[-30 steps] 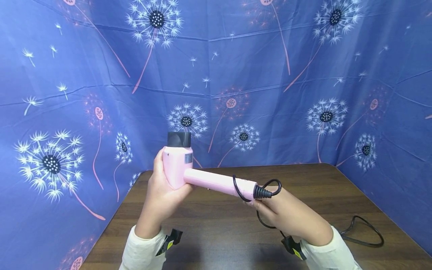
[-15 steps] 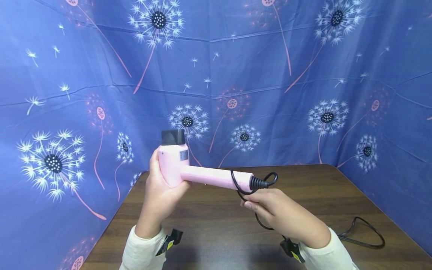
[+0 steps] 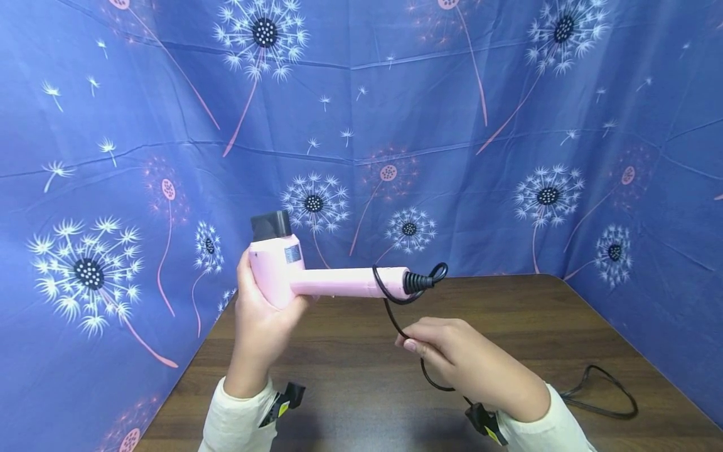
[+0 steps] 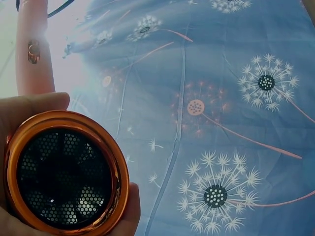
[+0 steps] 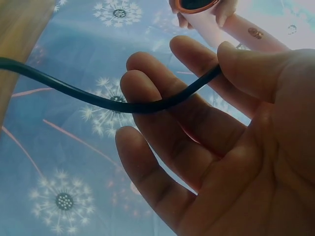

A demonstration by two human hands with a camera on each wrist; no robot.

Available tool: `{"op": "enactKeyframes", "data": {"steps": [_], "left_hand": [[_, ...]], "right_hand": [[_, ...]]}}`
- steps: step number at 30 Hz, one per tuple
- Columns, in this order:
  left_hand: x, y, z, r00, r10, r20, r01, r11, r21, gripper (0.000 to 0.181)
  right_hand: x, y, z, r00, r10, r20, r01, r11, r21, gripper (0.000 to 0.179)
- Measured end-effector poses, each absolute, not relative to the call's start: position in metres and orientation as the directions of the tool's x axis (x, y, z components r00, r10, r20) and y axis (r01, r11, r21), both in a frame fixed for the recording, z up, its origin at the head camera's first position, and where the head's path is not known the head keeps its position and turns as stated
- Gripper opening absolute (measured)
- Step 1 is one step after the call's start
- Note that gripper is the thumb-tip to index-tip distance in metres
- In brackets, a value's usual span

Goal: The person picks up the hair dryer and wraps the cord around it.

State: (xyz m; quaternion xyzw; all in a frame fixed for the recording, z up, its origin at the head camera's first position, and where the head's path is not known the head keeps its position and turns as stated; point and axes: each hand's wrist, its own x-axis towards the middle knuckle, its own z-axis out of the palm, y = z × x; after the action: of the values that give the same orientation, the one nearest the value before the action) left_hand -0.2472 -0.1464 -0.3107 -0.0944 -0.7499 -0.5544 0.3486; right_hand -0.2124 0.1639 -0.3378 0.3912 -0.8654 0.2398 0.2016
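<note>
A pink hair dryer [image 3: 344, 282] with a black nozzle [image 3: 271, 225] is held above the table, its handle pointing right. My left hand [image 3: 262, 320] grips the dryer's body from below and behind. In the left wrist view the round mesh air inlet [image 4: 64, 177] with its copper rim faces the camera. The black power cord [image 3: 395, 320] loops once round the end of the handle and runs down to my right hand [image 3: 452, 355]. There my thumb and index finger pinch the cord [image 5: 192, 91], while the other fingers lie loosely bent beneath it.
The brown wooden table [image 3: 350, 402] lies below both hands. More of the cord forms a loop [image 3: 615, 392] on the table at the right. A blue dandelion-print cloth [image 3: 440, 138] hangs round the back and sides.
The left hand and the hair dryer have moved left, and the handle has become more level. My right hand has left the handle's end and drawn down and left, pinching the cord.
</note>
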Motion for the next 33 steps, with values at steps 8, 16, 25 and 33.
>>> {"op": "enactKeyframes", "data": {"steps": [8, 16, 25, 33], "left_hand": [[-0.248, -0.146, -0.311, -0.677, -0.299, 0.672, 0.557, 0.388, 0.734, 0.114], [-0.248, -0.146, -0.31, -0.665, -0.329, 0.67, 0.532, 0.42, 0.735, 0.116], [-0.25, -0.148, -0.311, -0.654, -0.333, 0.679, 0.526, 0.445, 0.725, 0.115], [-0.251, -0.148, -0.313, -0.653, -0.336, 0.678, 0.507, 0.47, 0.722, 0.116]], "right_hand": [[-0.205, 0.16, -0.335, -0.632, -0.588, 0.504, -0.759, 0.601, -0.25, 0.019], [-0.197, 0.158, -0.333, -0.599, -0.598, 0.532, -0.775, 0.599, -0.2, 0.02], [-0.187, 0.156, -0.33, -0.536, -0.628, 0.565, -0.785, 0.616, -0.06, 0.009], [-0.181, 0.155, -0.329, -0.525, -0.629, 0.574, -0.785, 0.618, -0.04, 0.009]]}}
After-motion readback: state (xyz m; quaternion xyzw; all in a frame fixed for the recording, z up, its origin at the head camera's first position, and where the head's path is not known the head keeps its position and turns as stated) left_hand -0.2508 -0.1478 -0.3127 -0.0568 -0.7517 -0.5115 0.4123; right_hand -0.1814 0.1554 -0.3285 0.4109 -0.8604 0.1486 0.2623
